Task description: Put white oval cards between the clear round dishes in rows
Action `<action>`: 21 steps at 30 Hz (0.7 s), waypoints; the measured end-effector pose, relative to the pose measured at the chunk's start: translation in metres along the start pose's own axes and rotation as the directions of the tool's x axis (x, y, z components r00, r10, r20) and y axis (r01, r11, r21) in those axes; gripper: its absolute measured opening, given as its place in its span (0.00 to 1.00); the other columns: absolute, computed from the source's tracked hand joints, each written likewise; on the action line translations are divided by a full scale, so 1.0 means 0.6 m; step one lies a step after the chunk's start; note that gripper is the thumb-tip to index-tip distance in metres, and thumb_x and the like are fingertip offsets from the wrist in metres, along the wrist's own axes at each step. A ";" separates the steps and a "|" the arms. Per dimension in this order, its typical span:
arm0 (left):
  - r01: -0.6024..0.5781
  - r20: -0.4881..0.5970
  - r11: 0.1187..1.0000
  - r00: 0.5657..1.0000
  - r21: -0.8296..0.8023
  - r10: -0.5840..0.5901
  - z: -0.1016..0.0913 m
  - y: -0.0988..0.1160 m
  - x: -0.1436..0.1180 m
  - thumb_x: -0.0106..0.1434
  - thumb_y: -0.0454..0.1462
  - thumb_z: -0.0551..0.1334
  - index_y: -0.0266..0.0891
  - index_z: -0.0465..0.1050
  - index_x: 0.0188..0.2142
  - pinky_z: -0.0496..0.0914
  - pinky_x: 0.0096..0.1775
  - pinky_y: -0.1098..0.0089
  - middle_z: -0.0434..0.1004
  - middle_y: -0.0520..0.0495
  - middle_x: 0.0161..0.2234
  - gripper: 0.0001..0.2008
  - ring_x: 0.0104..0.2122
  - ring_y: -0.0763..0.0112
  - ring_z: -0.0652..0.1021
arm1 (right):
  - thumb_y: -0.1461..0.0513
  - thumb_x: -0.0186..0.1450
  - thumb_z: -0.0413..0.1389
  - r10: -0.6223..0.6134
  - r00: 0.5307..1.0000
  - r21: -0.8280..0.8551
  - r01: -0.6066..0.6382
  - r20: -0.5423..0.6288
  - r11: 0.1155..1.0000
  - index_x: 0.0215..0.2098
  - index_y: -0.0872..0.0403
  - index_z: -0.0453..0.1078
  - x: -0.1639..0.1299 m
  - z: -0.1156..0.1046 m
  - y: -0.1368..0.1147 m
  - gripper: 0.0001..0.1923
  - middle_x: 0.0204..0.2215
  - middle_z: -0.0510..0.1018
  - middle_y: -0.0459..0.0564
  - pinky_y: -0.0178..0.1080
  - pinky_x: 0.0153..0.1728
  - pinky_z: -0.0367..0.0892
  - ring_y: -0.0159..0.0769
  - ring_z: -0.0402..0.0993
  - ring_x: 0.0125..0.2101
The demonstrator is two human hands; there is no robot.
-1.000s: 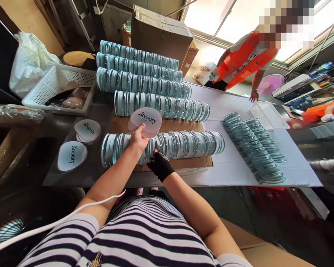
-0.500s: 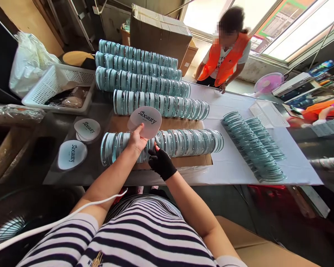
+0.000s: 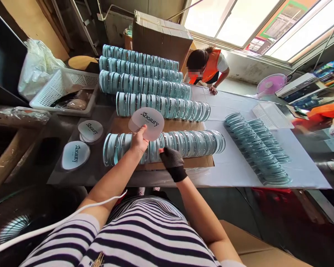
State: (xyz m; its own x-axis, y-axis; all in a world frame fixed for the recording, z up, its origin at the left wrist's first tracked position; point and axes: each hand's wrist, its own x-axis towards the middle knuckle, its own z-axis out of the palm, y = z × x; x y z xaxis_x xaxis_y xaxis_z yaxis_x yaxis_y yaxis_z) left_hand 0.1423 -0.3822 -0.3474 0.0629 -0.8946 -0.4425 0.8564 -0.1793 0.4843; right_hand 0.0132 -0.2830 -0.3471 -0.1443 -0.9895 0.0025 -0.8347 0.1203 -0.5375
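Workbench table (image 3: 233, 167) carries five rows of glass discs on edge. At its near edge, the left hand (image 3: 139, 141) pinches a printed beauty label (image 3: 147, 122) above the front row (image 3: 167, 145); the gloved right hand (image 3: 171, 160), fingers curled, touches a disc there. Two label stacks (image 3: 83, 142) wait toward the left edge.

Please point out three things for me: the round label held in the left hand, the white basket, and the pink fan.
round label (image 3: 148, 121), head view, on its printed face.
white basket (image 3: 72, 79), head view, on its far wall.
pink fan (image 3: 270, 84), head view, on its round grille.
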 end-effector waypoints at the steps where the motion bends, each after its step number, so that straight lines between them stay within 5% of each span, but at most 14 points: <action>1: -0.015 0.014 1.000 1.000 0.023 0.015 -0.002 -0.002 -0.008 0.56 0.27 0.66 0.39 0.77 0.42 0.73 0.50 0.63 0.82 0.47 0.37 0.14 0.38 0.69 0.81 | 0.53 0.70 0.46 -0.010 0.991 0.092 0.023 -0.135 0.995 0.48 0.55 0.72 0.012 -0.014 0.004 0.19 0.43 0.79 0.57 0.41 0.45 0.68 0.41 0.76 0.44; 4: -0.038 0.068 0.994 0.997 0.101 0.031 -0.013 -0.006 -0.035 0.53 0.28 0.69 0.40 0.77 0.42 0.74 0.47 0.67 0.83 0.49 0.35 0.17 0.36 0.70 0.81 | 0.52 0.69 0.46 -0.053 0.926 0.258 0.160 -0.375 0.953 0.64 0.55 0.58 0.042 -0.045 0.008 0.28 0.57 0.70 0.59 0.43 0.53 0.66 0.39 0.70 0.53; 9: -0.087 0.123 0.979 0.990 0.183 0.065 -0.028 -0.004 -0.064 0.45 0.33 0.74 0.39 0.78 0.43 0.74 0.41 0.69 0.83 0.47 0.35 0.23 0.35 0.67 0.81 | 0.54 0.68 0.49 -0.294 0.891 0.086 0.342 -0.346 0.936 0.57 0.53 0.68 0.030 -0.027 -0.024 0.22 0.63 0.62 0.59 0.47 0.59 0.61 0.42 0.62 0.61; 14: -0.108 0.138 0.970 0.987 0.217 0.079 -0.041 0.005 -0.067 0.43 0.35 0.75 0.40 0.78 0.41 0.74 0.43 0.65 0.83 0.46 0.37 0.22 0.39 0.61 0.81 | 0.54 0.68 0.48 -0.177 0.853 0.062 0.236 -0.491 0.970 0.66 0.58 0.56 0.019 0.003 -0.034 0.31 0.63 0.61 0.63 0.52 0.61 0.58 0.45 0.57 0.63; 18: -0.099 0.115 0.968 0.991 0.229 0.074 -0.046 0.011 -0.066 0.44 0.34 0.75 0.39 0.78 0.40 0.74 0.46 0.58 0.82 0.44 0.38 0.21 0.43 0.56 0.80 | 0.55 0.67 0.49 -0.276 0.889 0.078 0.325 -0.366 0.943 0.58 0.55 0.67 0.030 0.005 -0.048 0.24 0.56 0.70 0.61 0.49 0.55 0.65 0.45 0.67 0.56; 21: -0.049 0.112 0.970 0.993 0.238 0.022 -0.037 0.023 -0.055 0.46 0.31 0.74 0.36 0.78 0.38 0.73 0.48 0.56 0.82 0.42 0.38 0.18 0.42 0.56 0.80 | 0.55 0.67 0.45 -0.139 0.970 0.241 0.186 -0.199 0.953 0.49 0.57 0.72 0.042 -0.002 -0.063 0.21 0.37 0.80 0.56 0.41 0.38 0.73 0.40 0.77 0.35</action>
State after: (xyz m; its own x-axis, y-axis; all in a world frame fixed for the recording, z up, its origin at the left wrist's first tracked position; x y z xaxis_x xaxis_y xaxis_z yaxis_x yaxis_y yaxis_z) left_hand 0.1634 -0.3461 -0.3429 0.0242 -0.9386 -0.3442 0.7057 -0.2278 0.6709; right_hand 0.0406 -0.3126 -0.3258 -0.1301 -0.9607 0.2450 -0.6936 -0.0884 -0.7149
